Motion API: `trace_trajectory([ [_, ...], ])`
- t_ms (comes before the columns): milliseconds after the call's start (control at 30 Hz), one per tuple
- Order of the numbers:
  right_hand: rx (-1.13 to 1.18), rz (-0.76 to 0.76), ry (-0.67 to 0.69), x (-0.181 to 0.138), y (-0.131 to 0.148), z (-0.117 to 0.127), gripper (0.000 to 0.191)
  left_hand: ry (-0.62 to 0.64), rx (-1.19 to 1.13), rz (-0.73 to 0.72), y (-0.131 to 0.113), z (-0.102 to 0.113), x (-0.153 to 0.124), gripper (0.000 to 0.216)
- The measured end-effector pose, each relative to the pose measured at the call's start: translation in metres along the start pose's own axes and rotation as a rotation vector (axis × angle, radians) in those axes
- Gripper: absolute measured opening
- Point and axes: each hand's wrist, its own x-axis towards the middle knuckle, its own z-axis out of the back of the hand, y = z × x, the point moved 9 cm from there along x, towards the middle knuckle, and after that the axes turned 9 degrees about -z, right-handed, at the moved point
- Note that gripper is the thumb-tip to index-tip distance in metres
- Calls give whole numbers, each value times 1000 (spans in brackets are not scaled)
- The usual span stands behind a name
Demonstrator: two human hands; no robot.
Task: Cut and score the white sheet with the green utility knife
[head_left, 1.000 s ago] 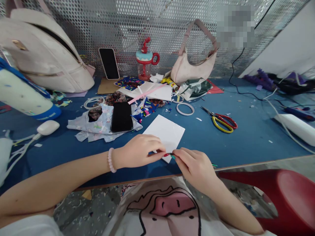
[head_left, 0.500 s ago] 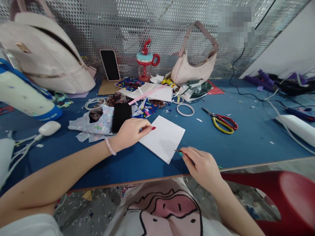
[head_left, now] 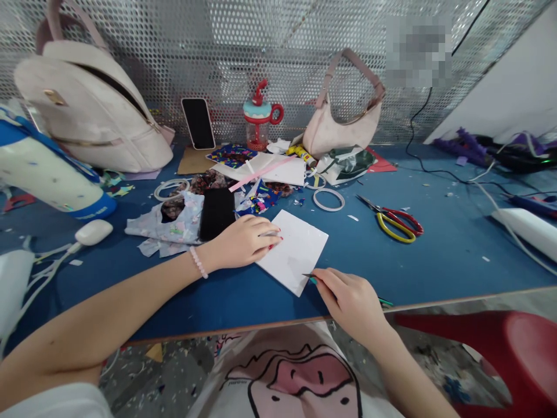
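A white square card point(head_left: 296, 249) lies at an angle on the blue table near its front edge. My left hand point(head_left: 248, 241) rests flat on the card's left side, fingers stretched out. Between the fingertips of my right hand point(head_left: 348, 293) is a slim pointed tool point(head_left: 307, 275); its dark tip is at the card's lower right edge. Its exact kind cannot be made out, as the fingers cover most of it. A bit of green shows behind this hand.
Scissors point(head_left: 391, 219) with red and yellow handles lie to the right. Tape rolls point(head_left: 328, 199), fabric scraps point(head_left: 185, 217) and a black phone-like slab point(head_left: 216, 213) lie beyond the card. A cup point(head_left: 257, 125), a handbag point(head_left: 342, 130) and a backpack point(head_left: 96, 116) stand at the back.
My left hand has gone from closed fingertips at the card's upper left to lying spread over its left side. The tool's tip has moved slightly left, onto the card's edge.
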Motion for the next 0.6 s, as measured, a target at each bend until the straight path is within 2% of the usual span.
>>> trace_trajectory([
  [233,-31,-8,-9,-1,2,-5,32,-30,120,-133,-11,1,0,27],
  [600,-49,-16,-10,-3,1,-6,32,-141,219,-226,-21,9,-2,26],
])
